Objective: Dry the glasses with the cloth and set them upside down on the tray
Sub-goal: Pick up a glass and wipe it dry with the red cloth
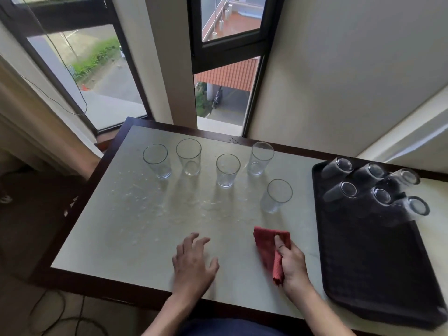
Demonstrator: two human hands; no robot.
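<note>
Five glasses [228, 170] stand upright beyond the relaxed left hand [194, 260] and right hand [293, 263] gripping the cloth [266, 246].

A pale-topped table [135, 226] with a dark wooden rim fills the lower centre of the frame. Behind it, a wide dark-framed window [80, 69] at upper left and a narrow window [230, 69] at top centre flank a cream pillar [167, 57] and let in daylight. A plain cream wall [351, 69] fills the upper right. At lower left, cables [48, 318] lie on the dim floor [29, 238].
</note>
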